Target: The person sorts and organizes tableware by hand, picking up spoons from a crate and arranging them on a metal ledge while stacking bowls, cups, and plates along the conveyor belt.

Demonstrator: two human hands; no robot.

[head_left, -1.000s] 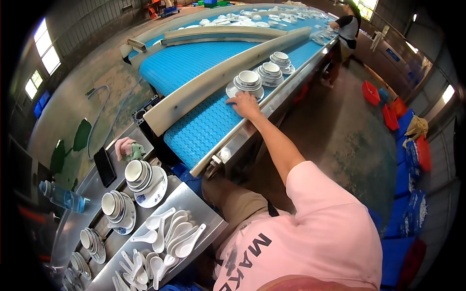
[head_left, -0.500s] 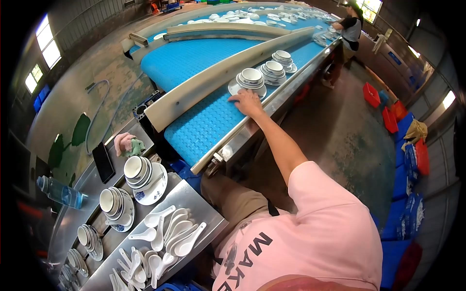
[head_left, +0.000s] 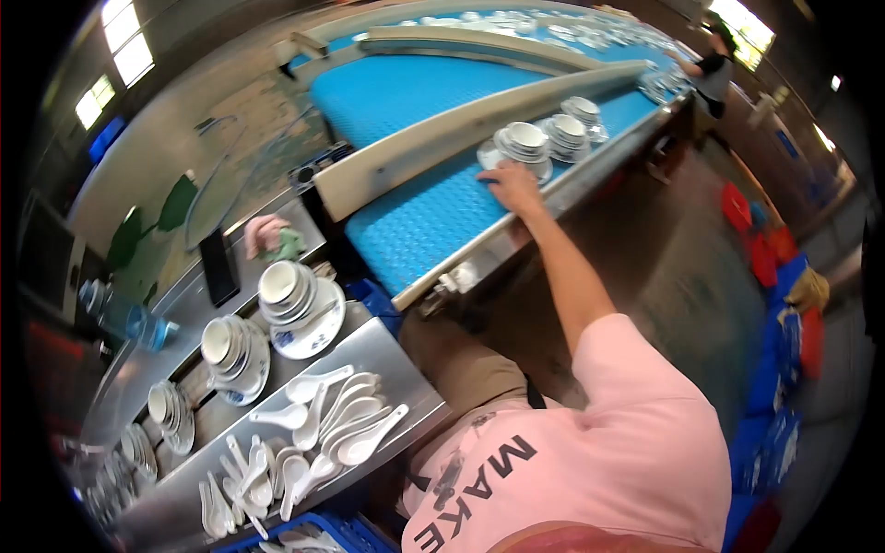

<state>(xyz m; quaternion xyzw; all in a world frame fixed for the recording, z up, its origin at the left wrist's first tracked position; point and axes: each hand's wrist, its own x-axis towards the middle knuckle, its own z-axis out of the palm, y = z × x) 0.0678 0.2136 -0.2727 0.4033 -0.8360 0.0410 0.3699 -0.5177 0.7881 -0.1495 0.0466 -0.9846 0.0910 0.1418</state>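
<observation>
On the blue conveyor belt (head_left: 415,230) my right hand (head_left: 513,186) rests at the near edge of a stack of white bowls and plates (head_left: 526,140). Thumb and fingers look apart and lie against the stack's lower plate rim; the fingertips are partly hidden and slightly blurred. Right behind stand two more stacks, one of bowls on plates (head_left: 566,135) and a farther one (head_left: 581,111). My left hand is out of view.
Left of me, a metal bench carries several bowl-and-plate stacks (head_left: 300,304), white spoons (head_left: 355,433), a phone (head_left: 219,267), cloths (head_left: 274,237) and a bottle (head_left: 124,313). Below is a blue basket (head_left: 355,533). A co-worker (head_left: 714,74) stands farther along the conveyor.
My view has swung, so the scene sits farther right and the blue basket shows more at the bottom. My right hand stays at the nearest stack's edge.
</observation>
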